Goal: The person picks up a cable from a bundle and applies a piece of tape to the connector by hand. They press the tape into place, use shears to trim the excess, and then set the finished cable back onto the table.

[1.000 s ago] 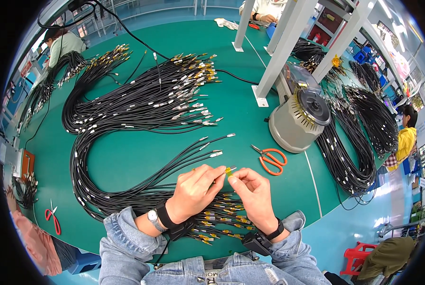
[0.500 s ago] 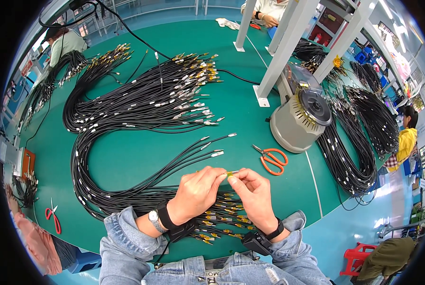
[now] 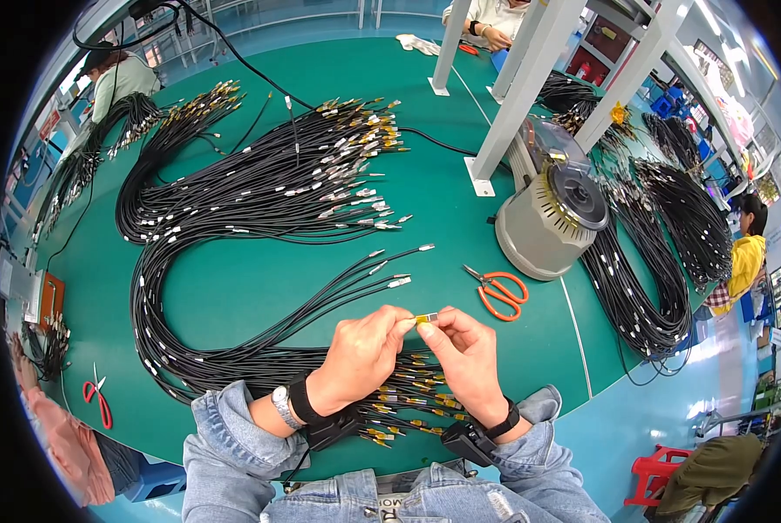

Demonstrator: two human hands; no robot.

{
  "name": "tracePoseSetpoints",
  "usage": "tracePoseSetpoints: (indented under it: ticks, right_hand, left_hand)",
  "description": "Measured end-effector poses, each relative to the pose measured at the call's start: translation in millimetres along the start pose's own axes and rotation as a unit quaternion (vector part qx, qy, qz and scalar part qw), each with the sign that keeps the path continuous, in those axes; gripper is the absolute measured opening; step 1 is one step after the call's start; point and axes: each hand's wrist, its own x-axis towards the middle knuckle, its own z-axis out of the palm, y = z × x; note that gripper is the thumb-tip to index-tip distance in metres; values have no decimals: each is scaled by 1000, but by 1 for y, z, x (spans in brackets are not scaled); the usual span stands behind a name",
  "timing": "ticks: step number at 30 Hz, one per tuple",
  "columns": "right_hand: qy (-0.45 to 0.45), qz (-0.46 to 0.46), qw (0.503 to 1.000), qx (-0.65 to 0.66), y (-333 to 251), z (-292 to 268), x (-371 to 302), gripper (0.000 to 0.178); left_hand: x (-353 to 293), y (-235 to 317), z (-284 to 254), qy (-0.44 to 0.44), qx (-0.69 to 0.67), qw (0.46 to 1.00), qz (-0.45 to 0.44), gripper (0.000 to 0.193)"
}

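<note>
My left hand [image 3: 357,356] and my right hand [image 3: 467,353] meet in front of me, fingertips nearly touching. Between them both pinch a small cable end [image 3: 424,319] with a yellow band and a silvery tip; its remaining length is hidden by the fingers. Beneath my hands lies a thick bundle of black cables [image 3: 225,359], whose near ends [image 3: 416,392] carry yellow and white tags. Several cables with white-tagged tips branch off beyond my left hand. Orange-handled cutters [image 3: 501,295] rest on the table to the right, past my right hand.
On the green table [image 3: 460,218] stand a beige round machine [image 3: 547,222] and grey metal posts [image 3: 530,96]. More cable bundles [image 3: 268,187] lie at the far left and right. Red-handled scissors [image 3: 99,403] are at the left. Other people sit around; a red stool [image 3: 652,475] stands lower right.
The yellow band between my fingertips now shows broader, with more of its silvery end in sight. My hands have hardly shifted; the left wrist has turned slightly.
</note>
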Motion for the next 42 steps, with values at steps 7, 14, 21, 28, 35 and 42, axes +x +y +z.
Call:
tracePoseSetpoints:
  ticks: [7, 14, 21, 28, 35, 42]
  right_hand:
    - [-5, 4, 1000, 19, -3, 1, -2, 7]
    - [1, 7, 999, 37, -5, 3, -2, 7]
    - [4, 1, 1000, 17, -1, 1, -1, 7]
    - [4, -43, 998, -34, 3, -2, 1, 8]
    - [-5, -77, 995, -64, 2, -2, 1, 9]
    - [-55, -18, 995, 78, 5, -1, 3, 9]
  left_hand:
    - [-1, 1, 0, -1, -11, 1000, -28, 3]
    - [0, 2, 1, 11, -11, 1000, -24, 4]
    - [0, 2, -1, -12, -37, 998, -40, 5]
    - [8, 0, -19, -130, -165, 970, -123, 14]
    - [11, -1, -31, -258, -324, 874, -253, 28]
    - [9, -8, -31, -290, -439, 800, -288, 32]
